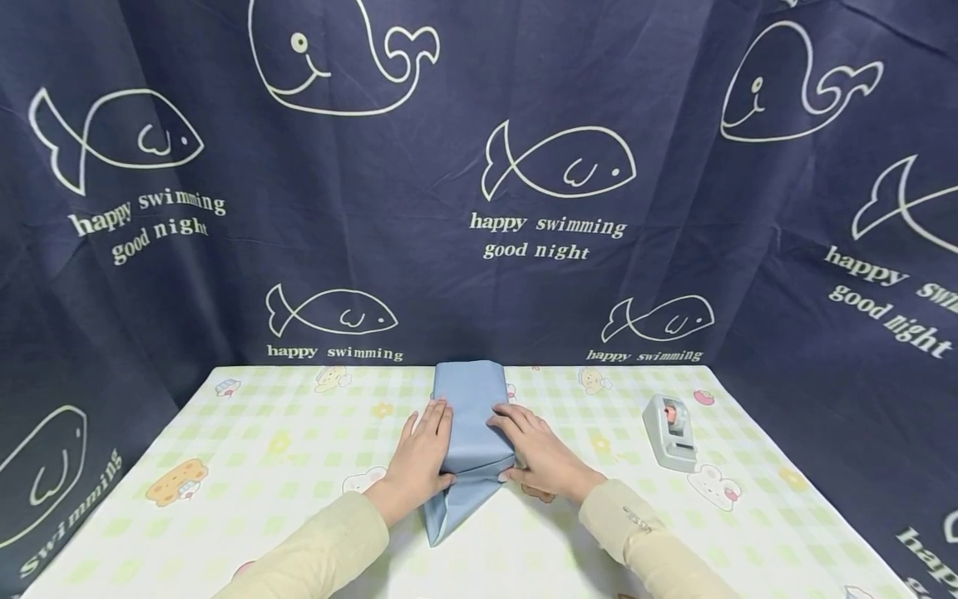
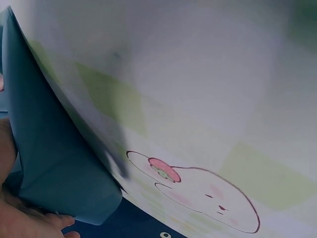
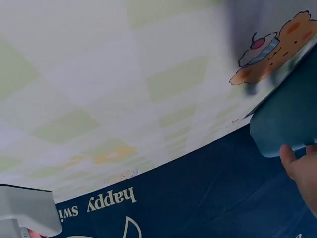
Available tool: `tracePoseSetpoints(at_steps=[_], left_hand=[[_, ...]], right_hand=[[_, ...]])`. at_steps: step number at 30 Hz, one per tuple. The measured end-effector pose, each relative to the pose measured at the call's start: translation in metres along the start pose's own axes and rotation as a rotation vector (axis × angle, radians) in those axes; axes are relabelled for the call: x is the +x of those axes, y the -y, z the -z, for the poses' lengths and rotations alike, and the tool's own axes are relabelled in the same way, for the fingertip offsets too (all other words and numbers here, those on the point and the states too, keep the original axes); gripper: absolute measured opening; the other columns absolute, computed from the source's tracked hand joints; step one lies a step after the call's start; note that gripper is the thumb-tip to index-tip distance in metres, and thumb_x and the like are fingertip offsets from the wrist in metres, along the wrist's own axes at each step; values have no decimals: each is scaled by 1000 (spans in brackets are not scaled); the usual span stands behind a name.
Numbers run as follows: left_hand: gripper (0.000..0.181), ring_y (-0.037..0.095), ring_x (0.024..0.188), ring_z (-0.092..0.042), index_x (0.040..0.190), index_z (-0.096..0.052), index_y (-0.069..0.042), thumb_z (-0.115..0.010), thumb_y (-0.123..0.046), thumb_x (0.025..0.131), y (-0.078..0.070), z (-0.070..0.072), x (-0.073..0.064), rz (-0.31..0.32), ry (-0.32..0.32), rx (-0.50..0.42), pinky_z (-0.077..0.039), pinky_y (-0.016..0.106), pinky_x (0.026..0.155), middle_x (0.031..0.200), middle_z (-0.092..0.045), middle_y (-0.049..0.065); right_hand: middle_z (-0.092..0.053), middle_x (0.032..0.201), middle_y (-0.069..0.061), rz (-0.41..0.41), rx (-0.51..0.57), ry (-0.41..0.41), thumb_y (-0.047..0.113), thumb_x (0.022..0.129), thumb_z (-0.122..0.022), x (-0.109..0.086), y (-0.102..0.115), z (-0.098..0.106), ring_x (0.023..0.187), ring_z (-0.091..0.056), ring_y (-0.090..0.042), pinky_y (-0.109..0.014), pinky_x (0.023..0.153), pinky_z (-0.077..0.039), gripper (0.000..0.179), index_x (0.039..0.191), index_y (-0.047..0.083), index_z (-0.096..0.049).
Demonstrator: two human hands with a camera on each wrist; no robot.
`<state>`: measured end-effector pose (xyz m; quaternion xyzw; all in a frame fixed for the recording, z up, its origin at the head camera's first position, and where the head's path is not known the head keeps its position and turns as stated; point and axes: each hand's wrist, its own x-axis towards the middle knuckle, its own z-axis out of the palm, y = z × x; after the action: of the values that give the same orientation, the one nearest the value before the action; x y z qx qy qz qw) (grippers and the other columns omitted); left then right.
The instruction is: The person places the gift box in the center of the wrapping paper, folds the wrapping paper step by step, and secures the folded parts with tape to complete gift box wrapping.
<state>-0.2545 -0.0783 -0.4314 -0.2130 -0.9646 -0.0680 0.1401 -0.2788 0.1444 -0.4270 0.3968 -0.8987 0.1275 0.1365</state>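
Wearing long sleeves on both arms, same pale cream shade left and right, kinda leaning toward light khaki. Got a left sleeve (image 1: pixel 318 545) with a plain-looking end, roomy and matte, plus a few soft creases. Also got a matching right sleeve (image 1: pixel 666 553), with a small strip of dark lettering (image 1: pixel 638 520) near the wrist end, too tiny to read tbh. Can spot a line in the fabric close to the lettering too, seam or fold, can't tell which. Covered down to about the wrist, then bare from there on, left hand (image 1: pixel 416 459) and right hand (image 1: pixel 545 453) alike.
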Motion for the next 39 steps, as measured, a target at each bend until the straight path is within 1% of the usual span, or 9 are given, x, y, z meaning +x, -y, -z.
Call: tracePoseSetpoints(at_steps=[6,12,18,24,28,31,35,37,39], left_hand=[[100,34,137,-25,139,-27,6,-81,-35,65,-1,0,-1,-9,-1,1,-23,51,108,147,-27,21],[98,35,137,-23,140,-26,6,-79,-34,68,-1,0,-3,-22,9,-6,-22,52,109,148,-23,23],[95,38,138,-20,141,-23,6,-76,-33,73,7,6,-2,-89,53,-72,-22,55,108,149,-18,25],[75,38,138,-17,141,-26,4,-60,-35,87,25,25,-4,-204,146,-218,-22,57,106,149,-16,25],[58,34,139,-19,142,-29,0,-44,-31,96,35,36,-6,-268,212,-246,-23,56,107,150,-17,21],[47,29,139,-21,142,-31,-5,-37,-22,99,43,42,-6,-293,253,-241,-26,52,107,151,-19,16],[52,28,137,-28,140,-35,-6,-49,-2,90,48,46,-7,-327,246,-190,-33,49,104,150,-25,14],[60,28,136,-30,140,-35,-6,-58,-2,85,49,46,-8,-338,228,-155,-35,48,102,149,-27,14],[69,29,135,-31,140,-35,-6,-67,-8,80,49,46,-10,-342,212,-138,-35,48,102,149,-27,15]], right_hand=[[-35,141,-9,-6,-18,3,33,74,-75,-1,0,-3,133,-30,-25,-45,103,-33,72,132,14,-38],[-28,149,-6,1,-43,11,34,75,-73,-4,-1,-4,136,-27,-27,-49,104,-32,82,143,16,-30],[-27,150,-5,12,-35,3,34,77,-72,-4,-1,-5,137,-26,-28,-51,103,-32,81,144,19,-30],[-25,151,-2,-8,-20,16,35,77,-71,-4,-1,-5,137,-25,-27,-51,103,-33,80,144,21,-29],[-25,151,-2,-15,-11,20,34,78,-71,-3,0,-4,137,-25,-27,-51,103,-34,80,144,21,-29],[-26,151,-3,-10,-6,16,33,77,-72,-3,0,-5,137,-25,-27,-51,102,-35,80,144,20,-30],[-26,151,-4,-3,-3,15,32,77,-72,-2,0,-5,137,-25,-28,-50,101,-36,79,144,19,-30],[-26,151,-4,-3,-1,16,32,77,-72,-3,1,-5,137,-25,-29,-51,101,-36,79,144,19,-31],[-26,151,-4,-8,-1,19,32,77,-72,-3,1,-5,137,-25,-29,-51,101,-36,80,144,19,-30]])
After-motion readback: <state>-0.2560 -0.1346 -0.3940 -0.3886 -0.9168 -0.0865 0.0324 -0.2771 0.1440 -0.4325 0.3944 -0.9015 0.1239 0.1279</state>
